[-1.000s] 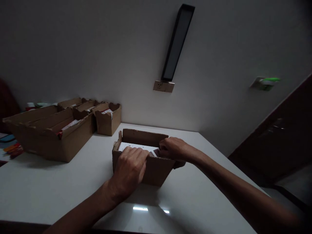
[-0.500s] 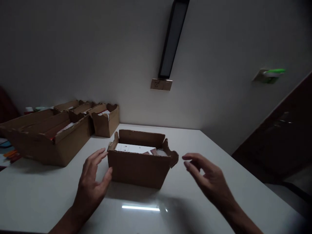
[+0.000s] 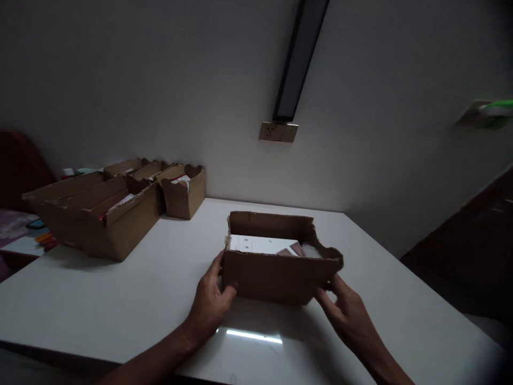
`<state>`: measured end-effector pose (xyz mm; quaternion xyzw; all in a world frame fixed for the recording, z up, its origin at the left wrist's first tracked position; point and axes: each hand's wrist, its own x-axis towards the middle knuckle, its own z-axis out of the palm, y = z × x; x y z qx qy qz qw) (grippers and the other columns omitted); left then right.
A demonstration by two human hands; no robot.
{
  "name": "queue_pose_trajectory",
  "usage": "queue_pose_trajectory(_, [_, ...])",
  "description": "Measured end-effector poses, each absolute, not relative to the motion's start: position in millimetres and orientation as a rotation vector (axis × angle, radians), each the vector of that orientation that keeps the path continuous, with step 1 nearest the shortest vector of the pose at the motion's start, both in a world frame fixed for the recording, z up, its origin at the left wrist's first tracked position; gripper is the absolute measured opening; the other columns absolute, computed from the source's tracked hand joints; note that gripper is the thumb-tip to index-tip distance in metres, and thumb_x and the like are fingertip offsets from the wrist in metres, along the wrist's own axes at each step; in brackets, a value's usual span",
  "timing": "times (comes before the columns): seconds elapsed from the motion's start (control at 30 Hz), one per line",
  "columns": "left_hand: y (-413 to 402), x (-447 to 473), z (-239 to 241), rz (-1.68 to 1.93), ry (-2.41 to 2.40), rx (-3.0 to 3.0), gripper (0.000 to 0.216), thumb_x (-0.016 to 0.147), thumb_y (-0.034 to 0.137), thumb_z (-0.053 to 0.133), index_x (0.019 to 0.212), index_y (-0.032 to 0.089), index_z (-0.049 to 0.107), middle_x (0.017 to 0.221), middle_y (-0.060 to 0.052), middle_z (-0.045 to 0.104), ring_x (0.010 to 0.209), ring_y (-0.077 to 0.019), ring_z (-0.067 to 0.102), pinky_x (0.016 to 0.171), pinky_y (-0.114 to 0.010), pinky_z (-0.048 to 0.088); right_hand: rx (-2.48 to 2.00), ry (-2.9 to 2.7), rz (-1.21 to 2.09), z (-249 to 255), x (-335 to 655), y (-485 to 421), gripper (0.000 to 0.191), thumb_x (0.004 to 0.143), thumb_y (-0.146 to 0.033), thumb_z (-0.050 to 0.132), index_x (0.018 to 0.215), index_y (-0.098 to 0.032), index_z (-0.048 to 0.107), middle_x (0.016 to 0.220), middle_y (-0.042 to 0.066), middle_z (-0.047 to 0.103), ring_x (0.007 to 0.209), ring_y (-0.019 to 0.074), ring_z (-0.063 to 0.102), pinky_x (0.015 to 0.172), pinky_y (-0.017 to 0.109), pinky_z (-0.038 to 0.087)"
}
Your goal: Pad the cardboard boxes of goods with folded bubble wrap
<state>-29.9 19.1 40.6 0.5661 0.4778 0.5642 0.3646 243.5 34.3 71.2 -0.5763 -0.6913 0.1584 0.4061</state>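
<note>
An open-topped cardboard box (image 3: pixel 268 275) with ragged cut edges sits upright on the white table (image 3: pixel 176 299). Inside it lie a white carton (image 3: pixel 260 244) and a pale item I cannot make out. My left hand (image 3: pixel 210 299) grips the box's left end, thumb on the front face and fingers around the side. At the right end, my right hand (image 3: pixel 347 310) holds the lower corner, its thumb on the front and fingers beneath the jutting flap. Some fingertips of both hands are hidden behind the cardboard.
Several similar cardboard boxes (image 3: pixel 138 224) with contents stand at the table's left. Behind the table is a wall with a socket plate (image 3: pixel 278 132) below a long black-framed panel (image 3: pixel 302 59). Orange items (image 3: pixel 45 239) lie past the left edge; a dark door (image 3: pixel 473 251) is at right.
Both hands have closed in from either side and taken hold of the box. The box now sits further right along the table. The whole view has shifted slightly.
</note>
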Motion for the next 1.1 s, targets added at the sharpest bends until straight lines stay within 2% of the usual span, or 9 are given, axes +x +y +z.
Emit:
queue_pose_trajectory(0.13, [-5.9, -43.9, 38.1, 1.483, 1.349, 1.469, 0.058, 0.083, 0.023, 0.054, 0.140, 0.018, 0.047, 0.138, -0.013, 0.058, 0.128, -0.0277, 0.056, 0.104, -0.045, 0.050, -1.409, -1.772, 0.429, 70.7, 228.7, 37.3, 0.032, 0.086, -0.045, 0.054, 0.102, -0.019, 0.063, 0.086, 0.007, 0.070, 0.068, 0.0210, 0.064, 0.047, 0.027, 0.048])
queue_pose_trajectory(0.3, [-14.9, -83.7, 46.9, 1.667, 1.630, 1.465, 0.054, 0.087, 0.025, 0.055, 0.140, 0.019, 0.048, 0.133, -0.013, 0.062, 0.128, -0.0286, 0.056, 0.109, -0.049, 0.046, -1.205, -1.845, 0.487, 78.4, 170.5, 60.4, 0.024, 0.087, -0.041, 0.054, 0.092, -0.019, 0.062, 0.079, 0.005, 0.067, 0.068, 0.0202, 0.062, 0.048, 0.027, 0.047])
queue_pose_trajectory(0.43, [0.1, -75.5, 58.9, 1.761, 1.546, 1.507, 0.049, 0.091, 0.026, 0.053, 0.139, 0.019, 0.050, 0.133, -0.012, 0.063, 0.125, -0.0261, 0.059, 0.108, -0.047, 0.048, -1.209, -1.798, 0.416, 92.8, 177.4, 64.2, 0.027, 0.085, -0.041, 0.057, 0.100, -0.020, 0.063, 0.086, 0.006, 0.071, 0.072, 0.0212, 0.066, 0.050, 0.027, 0.050])
queue_pose_trajectory(0.57, [5.6, -59.3, 58.0, 1.710, 1.408, 1.626, 0.050, 0.089, 0.020, 0.053, 0.139, 0.018, 0.051, 0.135, -0.013, 0.062, 0.123, -0.0249, 0.061, 0.104, -0.044, 0.052, -1.317, -1.718, 0.304, 94.8, 203.8, 54.3, 0.028, 0.085, -0.045, 0.058, 0.099, -0.022, 0.064, 0.089, 0.006, 0.073, 0.078, 0.0232, 0.069, 0.054, 0.027, 0.053])
queue_pose_trajectory(0.73, [-15.9, -97.2, 36.4, 1.710, 1.672, 1.470, 0.043, 0.088, 0.024, 0.054, 0.130, 0.017, 0.057, 0.127, -0.012, 0.067, 0.118, -0.0255, 0.063, 0.102, -0.042, 0.052, -1.174, -1.888, 0.529, 76.2, 163.3, 73.4, 0.035, 0.087, -0.043, 0.056, 0.110, -0.018, 0.063, 0.096, 0.008, 0.072, 0.083, 0.0239, 0.068, 0.054, 0.027, 0.052])
queue_pose_trajectory(0.83, [-31.2, -129.6, 22.5, 1.757, 1.876, 1.361, 0.047, 0.088, 0.029, 0.056, 0.134, 0.017, 0.055, 0.129, -0.012, 0.066, 0.120, -0.0266, 0.062, 0.102, -0.041, 0.052, -0.990, -1.988, 0.682, 68.7, 111.3, 108.5, 0.038, 0.089, -0.043, 0.053, 0.115, -0.017, 0.061, 0.101, 0.009, 0.071, 0.090, 0.0239, 0.067, 0.066, 0.032, 0.056])
queue_pose_trajectory(0.93, [-40.4, -146.4, 8.6, 1.781, 2.015, 1.353, 0.055, 0.088, 0.029, 0.055, 0.142, 0.020, 0.046, 0.139, -0.012, 0.059, 0.129, -0.0271, 0.056, 0.106, -0.042, 0.049, -0.787, -2.072, 0.798, 63.4, 61.2, 147.6, 0.043, 0.090, -0.040, 0.051, 0.125, -0.016, 0.057, 0.116, 0.010, 0.069, 0.102, 0.0241, 0.064, 0.084, 0.037, 0.055])
queue_pose_trajectory(1.1, [-42.4, -151.0, -19.2, 1.738, 2.041, 1.548, 0.063, 0.088, 0.024, 0.052, 0.149, 0.019, 0.036, 0.154, -0.016, 0.041, 0.145, -0.0301, 0.036, 0.117, -0.050, 0.035, -0.742, -2.097, 0.712, 32.6, -6.2, 179.7, 0.057, 0.094, -0.035, 0.042, 0.148, -0.017, 0.036, 0.142, 0.014, 0.054, 0.125, 0.0248, 0.055, 0.103, 0.042, 0.047])
